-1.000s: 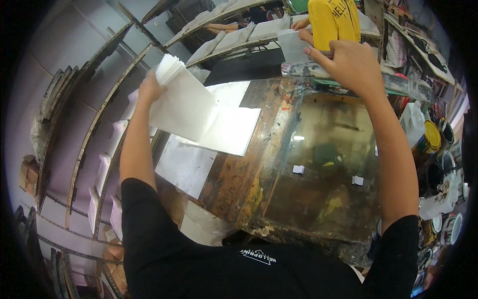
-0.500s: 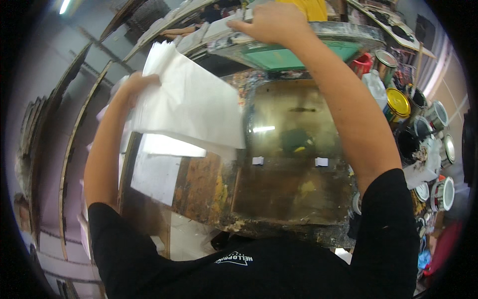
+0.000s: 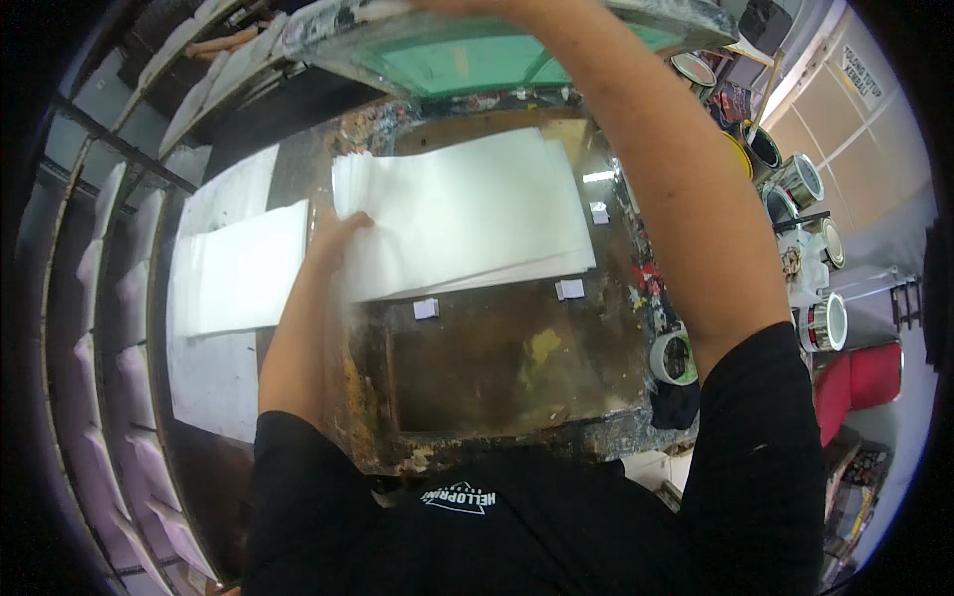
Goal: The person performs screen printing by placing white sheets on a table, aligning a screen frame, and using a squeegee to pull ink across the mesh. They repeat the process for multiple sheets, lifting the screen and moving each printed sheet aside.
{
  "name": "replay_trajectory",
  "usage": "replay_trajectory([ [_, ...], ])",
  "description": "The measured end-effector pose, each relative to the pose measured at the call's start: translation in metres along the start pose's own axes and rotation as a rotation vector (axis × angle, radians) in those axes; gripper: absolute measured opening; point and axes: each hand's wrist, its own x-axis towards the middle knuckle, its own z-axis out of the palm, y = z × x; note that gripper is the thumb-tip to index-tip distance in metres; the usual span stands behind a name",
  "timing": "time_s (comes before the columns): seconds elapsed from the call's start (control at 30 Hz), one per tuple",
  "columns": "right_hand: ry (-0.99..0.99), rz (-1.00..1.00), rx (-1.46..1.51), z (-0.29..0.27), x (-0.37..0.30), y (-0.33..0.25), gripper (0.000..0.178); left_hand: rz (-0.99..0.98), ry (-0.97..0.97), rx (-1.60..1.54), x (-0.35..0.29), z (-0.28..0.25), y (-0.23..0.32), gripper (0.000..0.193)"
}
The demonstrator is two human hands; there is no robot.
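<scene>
My left hand is closed on the left edge of a stack of white paper sheets, thumb on top. The sheets lie slightly fanned over the dark, glossy printing board. Two small white tabs, a left one and a right one, sit just below the stack's near edge; another tab is at its right. My right hand is at the top rim of a raised printing screen with green mesh. The picture's upper edge cuts off its fingers, so their grip is hidden.
Another pile of white paper lies left of the board. A tape roll rests at the board's right edge. Paint cans crowd the right side, near a red chair. Drying racks stand at the left.
My left hand has brought the paper stack down and right, from the air onto the board. The view has shifted, and my right hand now sits at the upper edge by the screen.
</scene>
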Motion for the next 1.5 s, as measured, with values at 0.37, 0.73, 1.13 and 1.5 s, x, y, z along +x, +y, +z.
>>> replay_trajectory([
  [0.37, 0.008, 0.048, -0.002, -0.005, -0.001, -0.009, 0.095, 0.087, -0.109, 0.062, -0.002, 0.003, 0.016, 0.049],
  [0.73, -0.009, 0.088, 0.034, -0.011, -0.009, -0.017, 0.091, 0.052, -0.126, 0.123, -0.002, 0.008, 0.011, 0.051],
  [1.13, 0.435, -0.155, -0.281, 0.027, 0.013, -0.001, 0.089, 0.066, -0.139, 0.141, -0.018, 0.011, 0.026, 0.055],
  [1.5, 0.198, -0.003, -0.1, 0.009, -0.005, -0.014, 0.086, 0.085, -0.107, 0.1, -0.016, 0.015, 0.02, 0.059],
])
